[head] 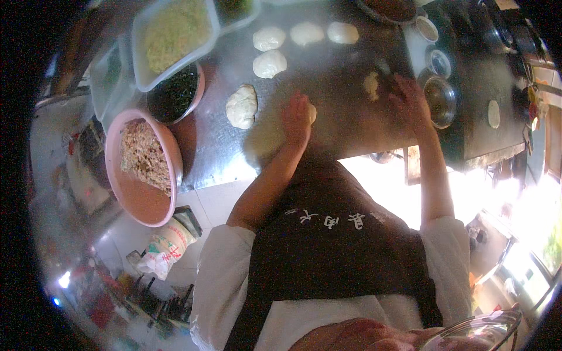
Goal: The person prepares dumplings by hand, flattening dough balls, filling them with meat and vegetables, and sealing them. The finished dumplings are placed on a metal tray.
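On the metal worktop (219, 149), my left hand (296, 115) rests with its fingers over a small piece of pale dough (312, 114), which shows at the right edge of the palm. My right hand (408, 98) is at the right part of the worktop with its fingers spread; the area is dark and blurred, and no object shows in it. Left of it lies a small yellowish dough piece (372, 86). A larger lump of dough (242, 106) lies left of my left hand. Beyond my hands sit several smooth dough rounds (269, 64).
A pink basin of filling (115, 175) stands at the left edge, beside a bowl of dark greens (199, 90) and a plastic tub of shredded filling (138, 48). To the right stand a glass bowl (440, 102), small bowls (438, 63) and a dark flat surface (478, 127) with a pale oval piece (494, 114).
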The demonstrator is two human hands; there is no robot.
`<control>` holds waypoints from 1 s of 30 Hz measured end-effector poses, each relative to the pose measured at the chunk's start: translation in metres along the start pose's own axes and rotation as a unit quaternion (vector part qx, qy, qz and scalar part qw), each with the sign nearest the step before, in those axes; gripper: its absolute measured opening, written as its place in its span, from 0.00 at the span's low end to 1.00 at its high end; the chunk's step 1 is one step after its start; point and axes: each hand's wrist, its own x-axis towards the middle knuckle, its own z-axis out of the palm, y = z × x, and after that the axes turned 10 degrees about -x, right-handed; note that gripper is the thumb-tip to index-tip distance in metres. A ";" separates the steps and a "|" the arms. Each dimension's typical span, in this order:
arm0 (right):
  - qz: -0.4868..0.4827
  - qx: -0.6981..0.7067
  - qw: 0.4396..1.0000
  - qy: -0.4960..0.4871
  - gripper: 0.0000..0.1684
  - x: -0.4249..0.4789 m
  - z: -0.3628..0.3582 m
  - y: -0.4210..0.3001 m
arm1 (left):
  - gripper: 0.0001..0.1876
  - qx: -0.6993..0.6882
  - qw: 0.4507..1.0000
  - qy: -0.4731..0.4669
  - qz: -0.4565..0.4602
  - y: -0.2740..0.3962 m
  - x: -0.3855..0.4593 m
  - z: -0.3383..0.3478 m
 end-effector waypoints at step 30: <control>-0.116 0.143 0.983 -0.025 0.32 -0.021 0.135 -0.150 | 0.31 0.140 0.972 -0.081 0.170 0.056 -0.041 -0.077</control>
